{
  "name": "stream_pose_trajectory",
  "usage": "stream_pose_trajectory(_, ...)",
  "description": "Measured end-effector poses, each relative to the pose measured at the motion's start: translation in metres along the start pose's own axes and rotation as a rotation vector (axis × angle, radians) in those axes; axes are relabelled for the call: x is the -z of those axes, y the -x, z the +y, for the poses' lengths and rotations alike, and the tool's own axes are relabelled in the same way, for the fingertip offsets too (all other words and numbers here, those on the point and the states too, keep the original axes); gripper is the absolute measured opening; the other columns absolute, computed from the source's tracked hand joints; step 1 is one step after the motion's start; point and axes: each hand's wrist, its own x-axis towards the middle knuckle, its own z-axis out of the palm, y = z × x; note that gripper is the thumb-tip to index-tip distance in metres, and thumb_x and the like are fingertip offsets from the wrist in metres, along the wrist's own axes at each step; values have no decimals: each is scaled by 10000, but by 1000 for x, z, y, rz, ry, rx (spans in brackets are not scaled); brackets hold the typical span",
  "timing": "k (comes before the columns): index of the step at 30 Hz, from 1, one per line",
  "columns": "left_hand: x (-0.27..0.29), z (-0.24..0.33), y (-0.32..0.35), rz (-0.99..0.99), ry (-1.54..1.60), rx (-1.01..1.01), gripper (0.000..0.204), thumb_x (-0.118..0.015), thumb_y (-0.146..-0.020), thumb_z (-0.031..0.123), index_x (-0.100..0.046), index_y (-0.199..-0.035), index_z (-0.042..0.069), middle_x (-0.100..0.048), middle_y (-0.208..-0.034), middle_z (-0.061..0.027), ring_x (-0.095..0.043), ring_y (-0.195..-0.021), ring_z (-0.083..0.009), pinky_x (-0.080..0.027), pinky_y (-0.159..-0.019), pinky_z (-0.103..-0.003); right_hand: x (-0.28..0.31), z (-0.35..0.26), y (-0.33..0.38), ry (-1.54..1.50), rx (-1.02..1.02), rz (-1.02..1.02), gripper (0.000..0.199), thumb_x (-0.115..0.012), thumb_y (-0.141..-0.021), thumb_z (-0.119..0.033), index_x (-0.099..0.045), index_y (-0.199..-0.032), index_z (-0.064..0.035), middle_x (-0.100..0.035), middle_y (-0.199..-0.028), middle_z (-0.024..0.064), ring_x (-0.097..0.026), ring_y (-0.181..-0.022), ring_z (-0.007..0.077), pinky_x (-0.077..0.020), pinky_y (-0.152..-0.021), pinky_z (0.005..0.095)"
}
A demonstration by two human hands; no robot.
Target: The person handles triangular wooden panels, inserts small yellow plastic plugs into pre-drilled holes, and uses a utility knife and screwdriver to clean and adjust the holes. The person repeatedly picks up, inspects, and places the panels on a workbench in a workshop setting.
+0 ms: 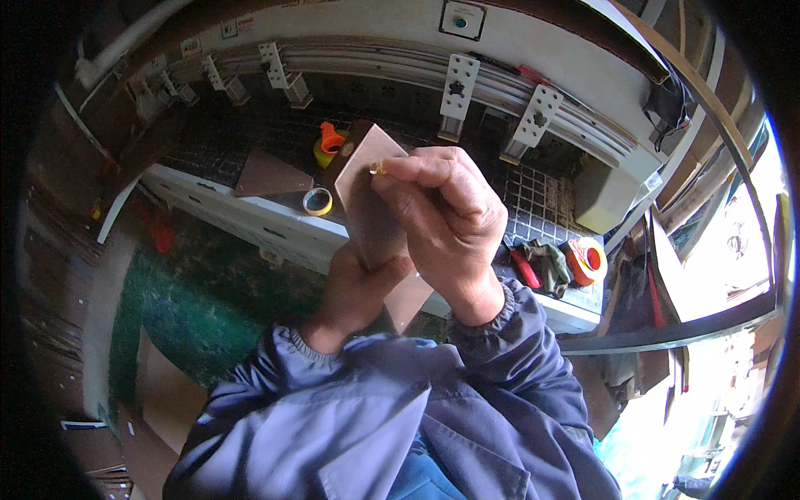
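My left hand (354, 287) is closed round the lower part of a brown board (371, 208), held tilted up in front of my chest. Over the board's upper face, my right hand (457, 218) pinches a small yellowish piece (377, 168) between thumb and forefinger. That piece is at or just above the surface; I cannot tell if it touches. Its exact kind is too small to make out. My right hand hides part of the board's right side. A second brown panel (273, 175) lies on the bench edge to the left, beside a yellow tape roll (317, 202).
A long machine with a dark gridded bed (542, 196) and white clamp blocks (457, 97) stretches across the far side. An orange and yellow object (330, 137) rests behind the board. Dark gloves (546, 267) and an orange roll (587, 260) lie at right. A curved metal bar (675, 333) crosses there.
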Motion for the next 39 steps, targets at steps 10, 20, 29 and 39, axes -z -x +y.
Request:
stream_pose_trajectory(10, -4, 0, -6, -27, -66, -46, 252, -713, -991, 239, -680, -1048, -4, -749, -908, -107, -739, -880, -189, -570, -753, -340, -2, -1, 2, 212, 70, 53, 209, -789, -868, 32, -765, -1063, -38, -719, -970, 92, -709, -854, 181, -580, -717, 282)
stream_pose_trajectory(20, -6, 8, -7, -12, -131, -69, 196, -705, -974, 185, -690, -1003, -8, -749, -876, -111, -735, -870, -172, -559, -744, -328, -4, 4, 0, 387, 214, 94, 204, -777, -843, 20, -731, -1033, -37, -710, -919, 112, -692, -747, 215, -559, -623, 304)
stream_pose_trajectory(29, -7, 5, -8, -14, -136, -97, 178, -691, -969, 177, -670, -939, 3, -723, -800, -96, -717, -774, -161, -546, -683, -328, 1, 2, -3, 380, 183, 74, 157, -744, -865, 57, -735, -1004, -16, -724, -915, 117, -707, -730, 167, -561, -593, 269)
stream_pose_trajectory(39, -7, -3, -11, -12, -205, -138, 345, -733, -987, 318, -630, -1049, -5, -733, -848, -128, -753, -862, -210, -566, -712, -330, -1, 11, 0, 573, 432, 35, 351, -767, -769, -21, -719, -1114, 24, -667, -946, 135, -637, -715, 260, -539, -574, 354)
